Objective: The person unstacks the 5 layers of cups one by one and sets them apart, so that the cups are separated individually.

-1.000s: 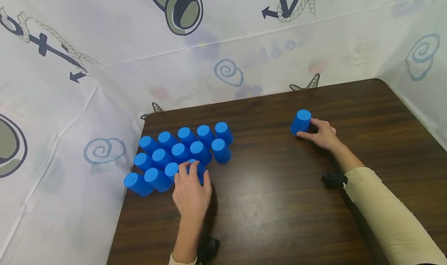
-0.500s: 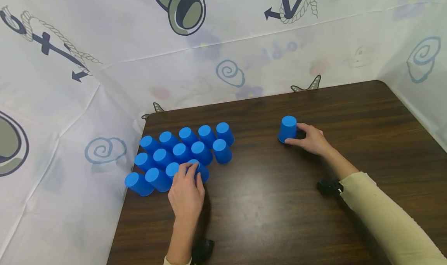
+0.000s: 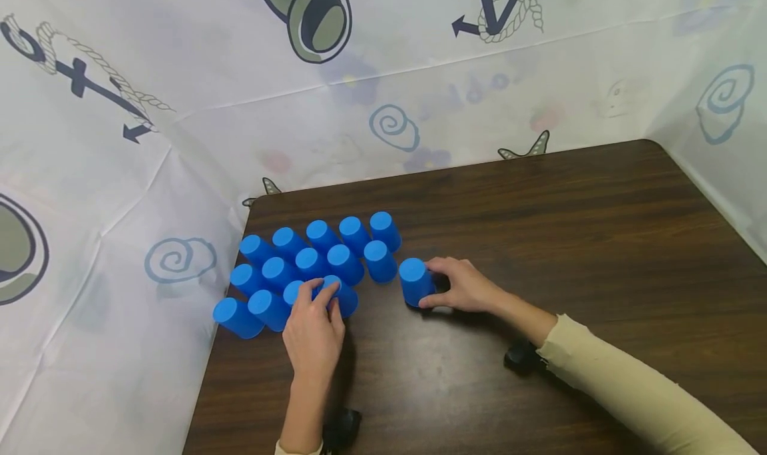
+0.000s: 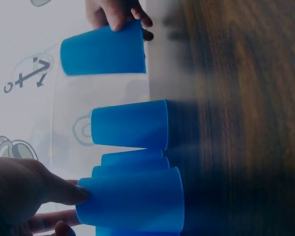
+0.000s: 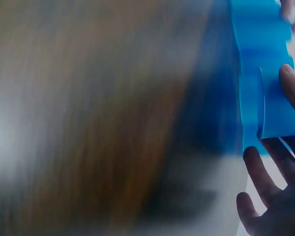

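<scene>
Blue plastic cups stand upside down in three rows on the table's left side. My left hand (image 3: pixel 314 338) is at the right end of the front row, thumb and fingers round the closed top of a blue cup (image 3: pixel 347 300). The left wrist view shows its thumb (image 4: pixel 71 192) against that cup's side. My right hand (image 3: pixel 461 286) grips another upside-down blue cup (image 3: pixel 415 283) from its right side, just right of the rows. In the right wrist view the thumb and fingers straddle this cup (image 5: pixel 280 110).
The dark wood table (image 3: pixel 575 242) stretches off to the right. Behind it and along the left hangs a white printed cloth (image 3: pixel 198 148). Several cups of the back row (image 3: pixel 321 236) stand near the table's left edge. A dark wrist camera (image 3: pixel 520 356) hangs under the right wrist.
My right hand has brought its cup from the right across the table, leftward and nearer, to beside the rows. My left hand has shifted slightly left at the front row.
</scene>
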Tool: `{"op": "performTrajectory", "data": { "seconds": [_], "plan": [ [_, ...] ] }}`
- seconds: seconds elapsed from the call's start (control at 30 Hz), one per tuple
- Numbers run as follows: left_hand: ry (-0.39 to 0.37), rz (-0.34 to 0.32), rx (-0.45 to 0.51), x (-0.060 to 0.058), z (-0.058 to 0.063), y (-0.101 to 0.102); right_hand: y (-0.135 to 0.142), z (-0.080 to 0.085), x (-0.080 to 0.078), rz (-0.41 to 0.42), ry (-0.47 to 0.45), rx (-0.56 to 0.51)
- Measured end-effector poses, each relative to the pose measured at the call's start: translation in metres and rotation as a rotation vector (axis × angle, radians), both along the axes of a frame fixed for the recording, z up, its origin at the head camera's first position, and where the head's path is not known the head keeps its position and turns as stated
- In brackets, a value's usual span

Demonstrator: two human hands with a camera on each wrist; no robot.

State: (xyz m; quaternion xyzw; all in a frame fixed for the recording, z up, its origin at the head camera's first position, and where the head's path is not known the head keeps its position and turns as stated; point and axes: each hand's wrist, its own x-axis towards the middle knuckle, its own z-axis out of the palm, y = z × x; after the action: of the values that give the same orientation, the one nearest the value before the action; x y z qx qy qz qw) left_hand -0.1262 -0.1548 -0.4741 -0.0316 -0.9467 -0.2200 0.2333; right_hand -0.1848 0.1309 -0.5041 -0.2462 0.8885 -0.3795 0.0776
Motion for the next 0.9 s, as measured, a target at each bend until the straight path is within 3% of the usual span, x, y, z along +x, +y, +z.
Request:
{"op": "performTrajectory", "data": {
  "seconds": [0.2, 0.4, 0.9],
  "plan": [
    [0.006, -0.014, -0.004, 0.0, -0.002, -0.001, -0.035, -0.008, 0.007, 0.046, -0.016, -0.027],
    [0.009, -0.01, -0.009, 0.0, -0.003, -0.001, -0.058, -0.014, 0.008, 0.021, 0.02, -0.025],
    [0.023, -0.003, -0.015, -0.001, -0.004, -0.002, -0.075, -0.017, 0.003, -0.024, 0.063, 0.022]
  ]
}}
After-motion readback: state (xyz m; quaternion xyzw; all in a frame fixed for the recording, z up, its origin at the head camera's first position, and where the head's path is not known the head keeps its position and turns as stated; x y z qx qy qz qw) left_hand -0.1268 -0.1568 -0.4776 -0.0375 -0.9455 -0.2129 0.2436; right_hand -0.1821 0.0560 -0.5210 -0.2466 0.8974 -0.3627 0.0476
